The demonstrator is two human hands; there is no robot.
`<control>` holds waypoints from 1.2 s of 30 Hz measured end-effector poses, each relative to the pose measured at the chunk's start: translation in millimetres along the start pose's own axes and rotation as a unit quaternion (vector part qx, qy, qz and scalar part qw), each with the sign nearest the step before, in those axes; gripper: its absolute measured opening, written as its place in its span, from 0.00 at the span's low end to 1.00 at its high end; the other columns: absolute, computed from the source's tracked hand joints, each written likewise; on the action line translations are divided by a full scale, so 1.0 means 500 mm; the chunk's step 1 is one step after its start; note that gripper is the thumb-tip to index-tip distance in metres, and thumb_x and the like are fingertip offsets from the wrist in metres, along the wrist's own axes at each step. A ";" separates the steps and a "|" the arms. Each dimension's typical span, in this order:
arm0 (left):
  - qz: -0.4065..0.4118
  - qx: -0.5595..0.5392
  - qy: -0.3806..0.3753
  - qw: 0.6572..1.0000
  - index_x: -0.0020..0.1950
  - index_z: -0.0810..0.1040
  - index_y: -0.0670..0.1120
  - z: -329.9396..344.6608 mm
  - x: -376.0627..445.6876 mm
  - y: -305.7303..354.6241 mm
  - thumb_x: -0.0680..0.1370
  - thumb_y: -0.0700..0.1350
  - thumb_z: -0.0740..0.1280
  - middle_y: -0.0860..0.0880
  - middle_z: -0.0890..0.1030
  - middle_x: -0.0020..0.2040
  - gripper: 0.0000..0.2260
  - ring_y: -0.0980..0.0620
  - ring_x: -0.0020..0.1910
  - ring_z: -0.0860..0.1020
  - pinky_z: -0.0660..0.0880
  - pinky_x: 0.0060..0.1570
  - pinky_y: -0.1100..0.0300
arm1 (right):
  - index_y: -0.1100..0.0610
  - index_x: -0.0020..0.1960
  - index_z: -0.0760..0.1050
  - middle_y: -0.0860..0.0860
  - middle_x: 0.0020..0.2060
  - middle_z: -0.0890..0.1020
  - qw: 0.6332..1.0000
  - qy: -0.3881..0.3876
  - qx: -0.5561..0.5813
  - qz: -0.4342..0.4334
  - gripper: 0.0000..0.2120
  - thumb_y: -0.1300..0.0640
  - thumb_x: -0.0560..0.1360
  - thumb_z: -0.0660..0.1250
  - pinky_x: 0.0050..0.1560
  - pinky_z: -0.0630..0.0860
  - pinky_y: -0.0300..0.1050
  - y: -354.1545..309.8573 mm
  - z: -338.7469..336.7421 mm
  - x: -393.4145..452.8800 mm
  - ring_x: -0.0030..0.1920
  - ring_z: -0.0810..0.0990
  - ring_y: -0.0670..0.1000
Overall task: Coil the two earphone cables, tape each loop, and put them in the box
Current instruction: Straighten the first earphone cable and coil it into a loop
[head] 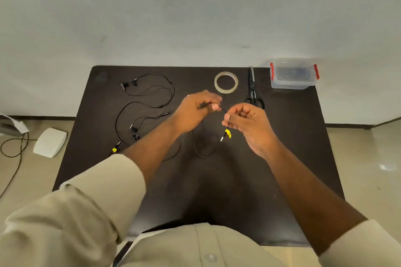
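2 hands: both raised over the middle of the counter (293, 158), close together, fingertips nearly meeting.
Left hand (198, 109): fingers curled, pinching the held cable (223, 109) between thumb and forefinger; the view is slightly blurred here.
Right hand (245, 123): fingers curled, pinching the same cable just beside the left hand's pinch.
Held cable: a short taut run spans the 2 pinches, slanting from upper left to lower right; the rest hangs below the hands in a slack loop. Its plug (223, 137), with a yellow tag (228, 133), dangles just under the right hand.
Second earphone cable (147, 102): loose and uncoiled on the counter, well left of the left hand, its own yellow-tagged plug nearest the left forearm.
Tape roll (226, 82): flat, just beyond the hands, slightly nearer the right.
Scissors (253, 91): beyond the right hand, long axis pointing away from the person, handles nearest.
Box (293, 76): clear with red clips, far right corner, well beyond the right hand; whether it is lidded I cannot tell.
Step, as judged: start of coiling cable 1; no finished loop yet.
Key relation: slack hangs toward the person, so winding likely draws it up across the hands; right hand nearer to tape, scissors, box.
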State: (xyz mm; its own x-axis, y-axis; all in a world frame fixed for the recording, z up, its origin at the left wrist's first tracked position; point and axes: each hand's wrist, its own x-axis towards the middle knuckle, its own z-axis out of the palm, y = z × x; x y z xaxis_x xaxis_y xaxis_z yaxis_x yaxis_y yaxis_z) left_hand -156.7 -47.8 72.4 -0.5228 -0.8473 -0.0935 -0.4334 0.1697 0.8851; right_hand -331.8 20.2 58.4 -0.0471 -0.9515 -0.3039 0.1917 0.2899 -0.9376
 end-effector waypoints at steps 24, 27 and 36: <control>0.050 0.058 0.059 0.995 0.45 0.84 0.46 -0.334 -0.209 0.139 0.76 0.45 0.71 0.56 0.81 0.30 0.04 0.61 0.30 0.77 0.71 0.34 0.70 | 0.58 0.51 0.83 0.45 0.42 0.83 0.854 -0.036 -0.434 -0.286 0.08 0.61 0.78 0.65 0.47 0.72 0.33 -0.281 0.255 -0.076 0.43 0.80 0.43; 0.068 0.130 0.035 0.989 0.44 0.85 0.46 -0.388 -0.218 0.177 0.75 0.45 0.72 0.53 0.83 0.34 0.04 0.61 0.34 0.80 0.73 0.36 0.73 | 0.63 0.53 0.82 0.54 0.39 0.84 0.826 -0.064 -0.510 -0.232 0.10 0.58 0.78 0.66 0.38 0.68 0.33 -0.272 0.244 -0.087 0.35 0.75 0.44; 0.135 0.025 0.056 0.989 0.43 0.84 0.50 -0.327 -0.196 0.289 0.75 0.39 0.71 0.48 0.84 0.37 0.05 0.59 0.37 0.81 0.75 0.43 0.69 | 0.62 0.57 0.81 0.60 0.52 0.84 0.935 -0.346 -0.029 -0.067 0.13 0.60 0.74 0.69 0.56 0.79 0.49 -0.286 0.246 -0.177 0.54 0.83 0.59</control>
State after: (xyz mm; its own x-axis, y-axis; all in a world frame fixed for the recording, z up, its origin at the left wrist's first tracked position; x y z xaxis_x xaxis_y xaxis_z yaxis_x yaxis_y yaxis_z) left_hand -48.1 -22.8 283.8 -0.5407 -0.8180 0.1962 -0.3271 0.4193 0.8469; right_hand -234.2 50.1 240.2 0.5831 -0.8122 -0.0194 0.1755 0.1492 -0.9731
